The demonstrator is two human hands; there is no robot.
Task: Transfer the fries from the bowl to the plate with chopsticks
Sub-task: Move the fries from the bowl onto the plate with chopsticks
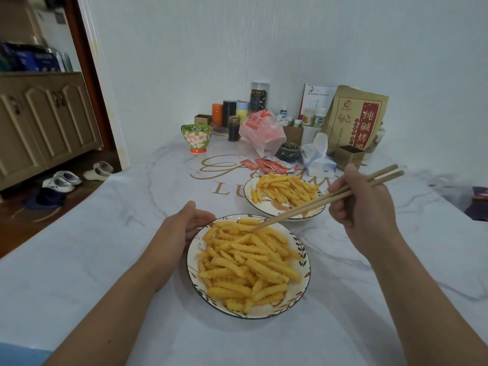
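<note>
Near bowl of fries, ketchup packets beyond plate

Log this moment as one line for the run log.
right hand grips chopsticks | tips in near bowl's fries | left hand steadies bowl rim

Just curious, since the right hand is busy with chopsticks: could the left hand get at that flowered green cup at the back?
Probably yes, with a long stretch. The left hand rests at the near dish's rim, and bare tabletop lies between it and the flowered cup.

White marbled counter carries a near bowl, a farther plate, sachets, far clutter.
</note>
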